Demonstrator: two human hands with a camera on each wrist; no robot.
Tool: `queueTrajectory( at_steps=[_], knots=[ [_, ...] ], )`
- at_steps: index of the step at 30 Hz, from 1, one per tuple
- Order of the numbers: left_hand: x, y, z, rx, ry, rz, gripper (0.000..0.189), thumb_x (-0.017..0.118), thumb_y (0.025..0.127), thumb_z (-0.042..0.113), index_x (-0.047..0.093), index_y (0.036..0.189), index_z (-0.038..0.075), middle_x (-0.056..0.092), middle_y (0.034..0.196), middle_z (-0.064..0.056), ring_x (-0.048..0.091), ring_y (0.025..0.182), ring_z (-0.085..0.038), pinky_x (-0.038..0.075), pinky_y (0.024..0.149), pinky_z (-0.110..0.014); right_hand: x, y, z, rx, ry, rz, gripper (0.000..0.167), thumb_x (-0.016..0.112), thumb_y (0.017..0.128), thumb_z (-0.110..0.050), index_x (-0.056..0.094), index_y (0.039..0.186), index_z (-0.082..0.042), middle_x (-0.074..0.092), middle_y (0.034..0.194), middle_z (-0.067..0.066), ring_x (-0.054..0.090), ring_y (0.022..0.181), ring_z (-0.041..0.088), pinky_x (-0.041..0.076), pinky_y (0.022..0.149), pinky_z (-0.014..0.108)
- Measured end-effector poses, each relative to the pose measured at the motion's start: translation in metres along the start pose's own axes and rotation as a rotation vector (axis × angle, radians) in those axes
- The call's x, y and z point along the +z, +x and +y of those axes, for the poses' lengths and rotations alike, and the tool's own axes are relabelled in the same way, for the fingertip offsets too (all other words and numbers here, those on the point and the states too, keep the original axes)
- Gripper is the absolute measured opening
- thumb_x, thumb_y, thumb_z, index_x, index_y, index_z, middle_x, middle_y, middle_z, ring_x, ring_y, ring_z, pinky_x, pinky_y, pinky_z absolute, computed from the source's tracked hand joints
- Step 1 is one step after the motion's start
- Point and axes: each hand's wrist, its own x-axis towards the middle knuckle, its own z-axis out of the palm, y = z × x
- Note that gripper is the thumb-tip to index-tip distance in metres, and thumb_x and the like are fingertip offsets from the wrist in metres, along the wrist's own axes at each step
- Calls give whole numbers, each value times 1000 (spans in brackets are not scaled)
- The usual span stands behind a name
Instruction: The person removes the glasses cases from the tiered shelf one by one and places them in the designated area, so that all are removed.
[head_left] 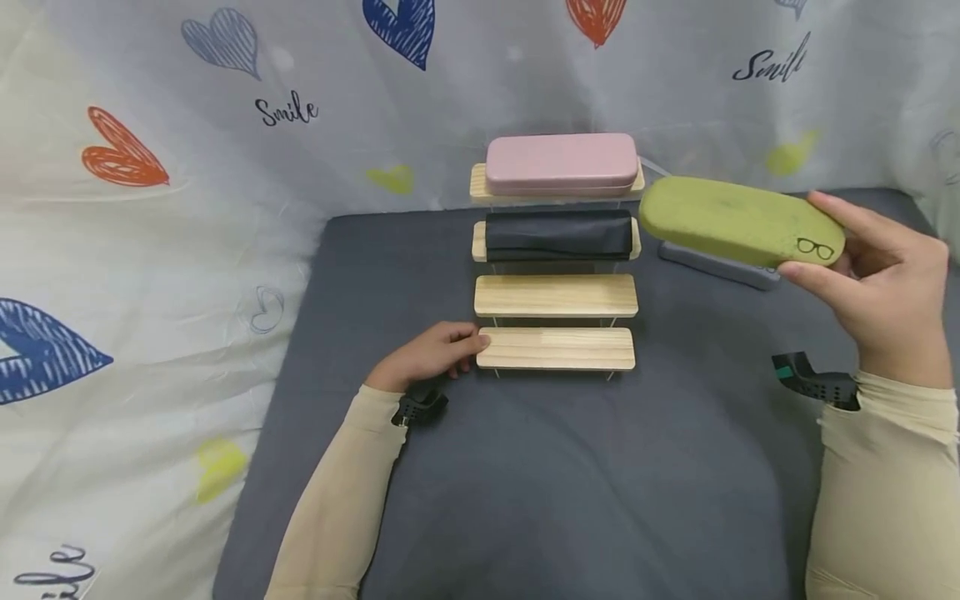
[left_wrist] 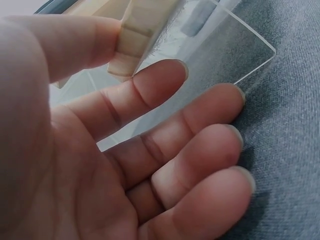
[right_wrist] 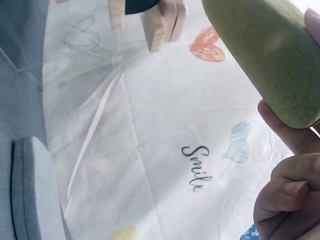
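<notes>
My right hand (head_left: 896, 279) holds a green glasses case (head_left: 731, 218) by its right end, thumb on the near side and fingers on the far side. The case is raised to the right of a tiered wooden rack (head_left: 555, 348). My left hand (head_left: 431, 357) pinches the left end of the rack's lowest board. In the left wrist view the thumb and index finger meet at the board end (left_wrist: 132, 37), while the other fingers curl loosely below. A pink glasses case (head_left: 561, 162) lies on the top board, and a black pouch (head_left: 558, 235) covers the one below.
A grey glasses case (head_left: 712, 264) lies on the dark grey cloth (head_left: 562, 500) to the right of the rack, partly hidden behind the green case. Clear supports (left_wrist: 250, 37) carry the boards. A white printed curtain (head_left: 450, 108) hangs behind and on the left.
</notes>
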Motion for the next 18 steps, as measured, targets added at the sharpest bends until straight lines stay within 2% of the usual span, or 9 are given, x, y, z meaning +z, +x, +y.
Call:
queueTrajectory(
  at_steps=[3,9,10,12,16,18],
  knots=[
    [0,3,3,-6,5,-2,44,53,111,44,57,85,8,60,80,-9,62,78,-27,55,71,-40,-6,-2,-2,9,-40,6,63,82,73,27,61,131,19,74,124,14,72,88,12,55,70,12],
    [-2,1,1,-4,15,7,46,53,111,45,57,87,6,59,80,-9,63,80,-28,56,71,-41,-9,-6,-2,31,-106,37,59,80,77,24,63,132,15,75,123,8,70,84,8,52,67,9],
    [-2,1,1,-3,18,7,46,53,111,46,58,87,6,59,80,-9,63,80,-28,56,71,-41,-10,-8,-1,39,-155,43,58,80,78,23,63,133,13,75,123,5,68,81,6,51,65,9],
    [-2,1,2,-3,21,8,46,53,111,45,58,86,6,60,80,-9,63,80,-28,56,71,-41,-14,-12,1,63,-132,51,58,79,78,25,63,133,14,75,123,5,67,79,6,51,65,9],
    [-1,1,0,9,22,16,46,53,110,46,58,85,7,60,79,-9,64,80,-27,56,70,-40,-21,-19,4,101,-344,57,60,78,81,23,64,137,5,73,125,-4,60,66,2,46,59,8],
    [-1,-1,-1,16,20,19,47,53,111,45,58,85,6,60,79,-9,65,80,-27,56,70,-40,-23,-21,5,126,-429,61,62,77,82,23,64,139,0,72,126,-8,59,66,1,46,60,7]
  ],
)
